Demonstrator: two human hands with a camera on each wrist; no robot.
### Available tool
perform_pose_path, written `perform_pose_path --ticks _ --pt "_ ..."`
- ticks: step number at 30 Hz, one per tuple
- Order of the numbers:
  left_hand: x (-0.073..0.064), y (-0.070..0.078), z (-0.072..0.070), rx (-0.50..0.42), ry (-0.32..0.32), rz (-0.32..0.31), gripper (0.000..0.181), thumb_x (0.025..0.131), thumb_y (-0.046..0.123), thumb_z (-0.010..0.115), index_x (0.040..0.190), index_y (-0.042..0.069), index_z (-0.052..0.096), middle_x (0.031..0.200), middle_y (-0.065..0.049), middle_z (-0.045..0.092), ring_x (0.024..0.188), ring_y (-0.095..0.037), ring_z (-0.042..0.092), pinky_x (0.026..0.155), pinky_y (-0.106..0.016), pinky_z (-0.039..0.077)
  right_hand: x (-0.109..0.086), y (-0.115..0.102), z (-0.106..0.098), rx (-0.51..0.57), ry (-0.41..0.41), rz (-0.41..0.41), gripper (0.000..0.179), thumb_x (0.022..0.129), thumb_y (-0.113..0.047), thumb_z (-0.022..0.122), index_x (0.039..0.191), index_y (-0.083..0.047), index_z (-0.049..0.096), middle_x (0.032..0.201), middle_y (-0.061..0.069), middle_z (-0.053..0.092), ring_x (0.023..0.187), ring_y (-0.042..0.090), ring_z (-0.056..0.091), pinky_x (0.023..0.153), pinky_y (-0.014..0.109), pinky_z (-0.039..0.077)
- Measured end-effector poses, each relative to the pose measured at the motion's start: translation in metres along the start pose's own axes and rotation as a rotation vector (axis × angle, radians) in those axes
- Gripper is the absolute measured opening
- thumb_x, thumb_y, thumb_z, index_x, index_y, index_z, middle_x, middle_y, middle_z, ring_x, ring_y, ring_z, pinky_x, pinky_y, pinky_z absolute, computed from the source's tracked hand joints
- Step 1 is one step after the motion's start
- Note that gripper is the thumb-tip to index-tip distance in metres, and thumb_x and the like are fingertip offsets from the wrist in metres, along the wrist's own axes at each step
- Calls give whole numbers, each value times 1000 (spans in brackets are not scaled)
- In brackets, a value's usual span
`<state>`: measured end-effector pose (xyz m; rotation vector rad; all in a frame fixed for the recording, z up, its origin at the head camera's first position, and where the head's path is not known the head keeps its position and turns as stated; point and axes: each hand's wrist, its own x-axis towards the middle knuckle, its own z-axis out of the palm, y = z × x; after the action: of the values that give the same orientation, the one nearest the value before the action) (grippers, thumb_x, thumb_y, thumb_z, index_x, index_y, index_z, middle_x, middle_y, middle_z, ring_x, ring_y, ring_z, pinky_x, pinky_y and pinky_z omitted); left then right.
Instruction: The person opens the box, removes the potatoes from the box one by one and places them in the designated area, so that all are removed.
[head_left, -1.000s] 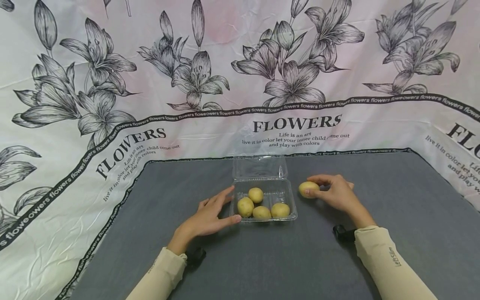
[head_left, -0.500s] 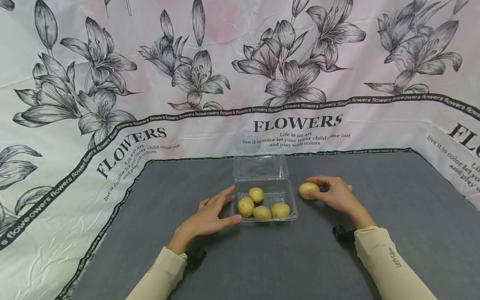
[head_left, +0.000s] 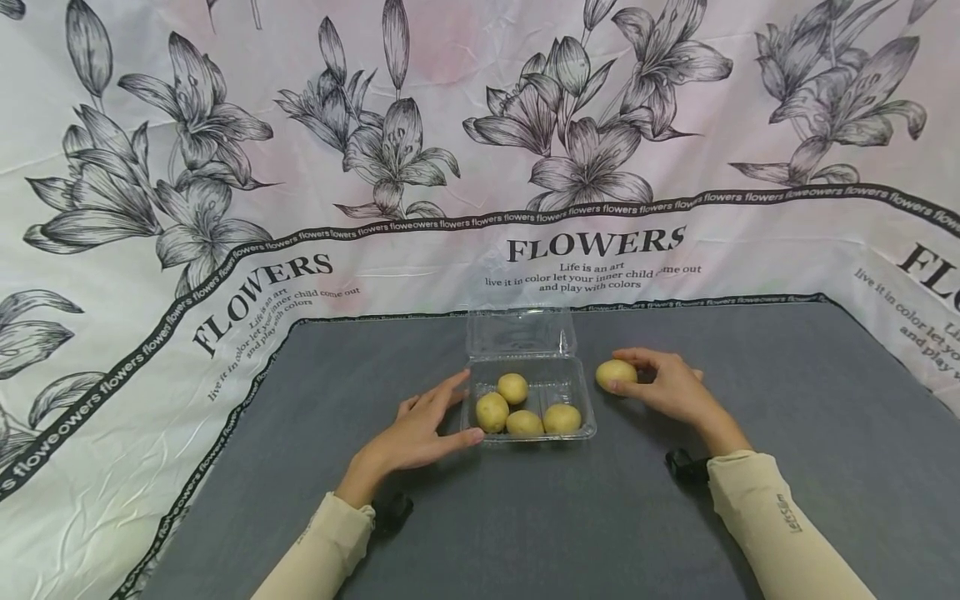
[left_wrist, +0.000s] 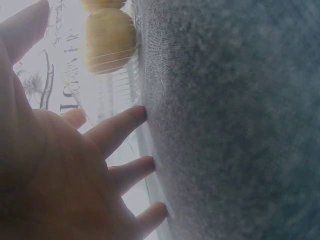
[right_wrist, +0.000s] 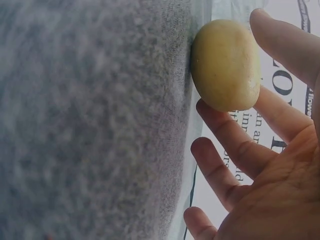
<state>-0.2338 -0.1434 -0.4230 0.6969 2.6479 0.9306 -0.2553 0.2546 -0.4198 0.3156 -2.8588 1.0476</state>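
Observation:
A clear plastic clamshell box (head_left: 564, 375) stands on the grey cloth with its lid (head_left: 521, 333) raised behind it. Inside lie several yellow potatoes (head_left: 523, 423), gathered at the left and front. My left hand (head_left: 420, 432) rests at the box's left side, fingers spread and fairly straight, the thumb tip at the front left corner. To the right of the box, my right hand (head_left: 671, 387) holds another potato (head_left: 617, 377) between thumb and fingers. In the right wrist view this potato (right_wrist: 225, 65) sits low against the cloth, with the thumb on one side and fingers on the other.
Grey cloth (head_left: 570, 525) covers the table. Behind and at both sides hangs a white curtain (head_left: 420, 275) printed with flowers and lettering, its lower edge meeting the table just behind the lid. Each wrist wears a black camera mount (head_left: 686, 467).

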Motion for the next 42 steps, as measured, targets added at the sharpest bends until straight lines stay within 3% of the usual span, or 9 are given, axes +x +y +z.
perform_pose_path --ticks 5,17,31,42 --pt "0 0 0 4 5 -2 94 94 62 62 165 32 8 162 1 41 156 -29 25 118 -63 10 -1 -2 0 -10 -3 22 57 90 -41 77 136 -9 65 127 18 70 114 40 52 81 52 22" --pt "0 -1 2 1 9 0 94 94 63 61 165 31 9 162 2 42 156 -29 25 118 -63 11 -2 -4 -2 -11 -8 16 57 91 -40 77 136 -7 65 129 20 69 116 44 51 80 54 24" --pt "2 -1 1 14 5 7 94 95 62 61 166 30 8 162 0 42 155 -27 30 118 -63 12 -2 -5 -3 -32 24 42 63 89 -43 77 140 -10 61 130 21 68 111 38 47 78 50 22" --pt "1 -1 1 9 8 5 94 95 62 61 165 32 7 162 1 41 156 -26 28 118 -63 11 -2 -19 -5 6 87 -20 61 91 -38 78 142 -11 60 135 24 63 116 41 46 84 57 23"
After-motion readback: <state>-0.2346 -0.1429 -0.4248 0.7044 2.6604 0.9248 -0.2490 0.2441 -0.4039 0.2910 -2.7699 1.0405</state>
